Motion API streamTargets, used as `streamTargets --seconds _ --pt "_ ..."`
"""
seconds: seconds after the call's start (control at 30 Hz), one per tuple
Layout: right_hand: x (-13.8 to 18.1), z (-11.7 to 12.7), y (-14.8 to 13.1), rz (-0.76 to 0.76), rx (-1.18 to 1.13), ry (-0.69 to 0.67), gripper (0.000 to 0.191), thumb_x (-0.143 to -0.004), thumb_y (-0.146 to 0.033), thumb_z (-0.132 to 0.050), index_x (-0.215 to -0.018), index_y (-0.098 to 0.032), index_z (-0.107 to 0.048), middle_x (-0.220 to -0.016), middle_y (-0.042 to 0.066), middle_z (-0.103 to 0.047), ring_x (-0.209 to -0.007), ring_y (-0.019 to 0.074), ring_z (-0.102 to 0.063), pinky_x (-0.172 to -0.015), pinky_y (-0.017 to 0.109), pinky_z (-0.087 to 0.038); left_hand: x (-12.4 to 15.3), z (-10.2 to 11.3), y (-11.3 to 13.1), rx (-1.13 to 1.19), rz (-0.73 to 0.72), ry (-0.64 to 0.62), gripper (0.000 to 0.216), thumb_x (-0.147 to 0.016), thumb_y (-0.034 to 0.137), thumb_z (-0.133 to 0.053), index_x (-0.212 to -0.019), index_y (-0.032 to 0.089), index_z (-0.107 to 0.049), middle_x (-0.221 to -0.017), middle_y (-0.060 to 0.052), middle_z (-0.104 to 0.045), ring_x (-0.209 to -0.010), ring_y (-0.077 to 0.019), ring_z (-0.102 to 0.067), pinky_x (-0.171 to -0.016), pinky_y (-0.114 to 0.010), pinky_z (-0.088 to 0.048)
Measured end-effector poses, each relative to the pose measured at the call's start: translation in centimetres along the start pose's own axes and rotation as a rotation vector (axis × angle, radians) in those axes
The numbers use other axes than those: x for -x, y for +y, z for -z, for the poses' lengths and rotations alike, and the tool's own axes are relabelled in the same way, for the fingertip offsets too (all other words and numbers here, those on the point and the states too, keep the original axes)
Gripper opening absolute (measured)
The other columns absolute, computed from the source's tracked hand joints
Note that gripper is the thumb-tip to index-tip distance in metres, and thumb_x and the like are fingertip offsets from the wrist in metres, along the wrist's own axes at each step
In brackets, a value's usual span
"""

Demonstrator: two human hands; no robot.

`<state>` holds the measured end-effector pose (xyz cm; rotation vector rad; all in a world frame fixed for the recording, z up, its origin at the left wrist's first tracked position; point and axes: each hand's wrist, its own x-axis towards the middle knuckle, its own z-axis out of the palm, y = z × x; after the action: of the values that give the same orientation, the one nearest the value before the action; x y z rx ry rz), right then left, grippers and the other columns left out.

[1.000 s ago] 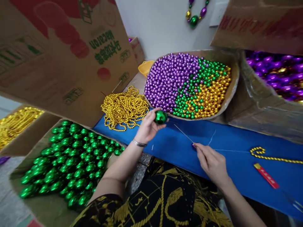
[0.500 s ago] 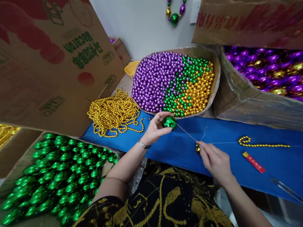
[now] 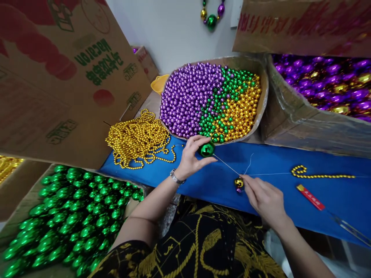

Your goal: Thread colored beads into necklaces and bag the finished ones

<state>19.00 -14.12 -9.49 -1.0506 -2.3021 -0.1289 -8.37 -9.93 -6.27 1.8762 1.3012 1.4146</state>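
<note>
My left hand pinches a large shiny green bead over the blue cloth, just in front of the bead tray. A thin needle runs from that bead down to my right hand, whose fingertips pinch its lower end. A small gold bead and a purple bead hang at those fingertips. A white thread leads right from there to a short strand of tiny gold beads.
A cardboard tray holds purple, green and gold beads. Gold bead strands are piled left of it. A box of large green beads is at lower left, a box of purple and gold beads at right. A red lighter lies on the cloth.
The green bead has gone onto the needle tip. The gold and purple beads have come into view at my right fingertips. The camera has swung left, shifting everything rightward then settling.
</note>
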Motion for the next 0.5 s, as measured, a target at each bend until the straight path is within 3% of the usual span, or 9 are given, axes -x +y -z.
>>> streamTargets --seconds 0.1,0.23,0.37,0.5 --pt "-0.1 -0.6 -0.3 -0.037 0.063 -0.009 0.02 -0.094 -0.022 -0.055 -0.107 -0.021 -0.07 -0.078 0.0 -0.074 -0.062 0.0097 -0.065 -0.065 0.024 -0.047 0.1 -0.8 0.8 -0.01 -0.059 -0.09 0.054 -0.068 0.036 -0.085 -0.119 0.033 -0.068 -0.122 -0.009 -0.054 -0.118 -0.0281 -0.05 -0.105 -0.049 -0.044" --pt "0.0 -2.0 -0.3 -0.118 -0.128 0.023 0.021 -0.095 -0.019 -0.052 -0.109 -0.02 -0.068 -0.091 0.003 -0.076 -0.073 0.0123 -0.071 -0.071 0.023 -0.052 0.7 -2.6 1.2 0.229 -0.018 -0.206 0.055 -0.081 0.035 -0.074 -0.133 0.034 -0.057 -0.132 -0.009 -0.051 -0.125 -0.0275 -0.049 -0.108 -0.049 -0.041" --pt "0.4 -2.7 0.0 -0.166 -0.344 0.054 0.021 -0.095 -0.016 -0.051 -0.11 -0.019 -0.065 -0.094 0.005 -0.076 -0.08 0.0148 -0.073 -0.071 0.024 -0.057 1.1 -4.0 0.9 0.583 0.155 -0.178 0.079 -0.08 0.032 -0.076 -0.147 0.031 -0.035 -0.138 -0.012 -0.052 -0.128 -0.0276 -0.05 -0.103 -0.045 -0.047" --pt "0.6 -2.7 -0.1 -0.226 -0.379 0.055 0.017 -0.095 -0.018 -0.052 -0.105 -0.019 -0.066 -0.092 0.006 -0.076 -0.079 0.0159 -0.073 -0.068 0.024 -0.058 1.1 -4.6 0.6 0.681 0.204 -0.161 0.088 -0.068 0.027 -0.086 -0.143 0.027 -0.039 -0.132 -0.012 -0.056 -0.127 -0.0273 -0.052 -0.104 -0.045 -0.048"
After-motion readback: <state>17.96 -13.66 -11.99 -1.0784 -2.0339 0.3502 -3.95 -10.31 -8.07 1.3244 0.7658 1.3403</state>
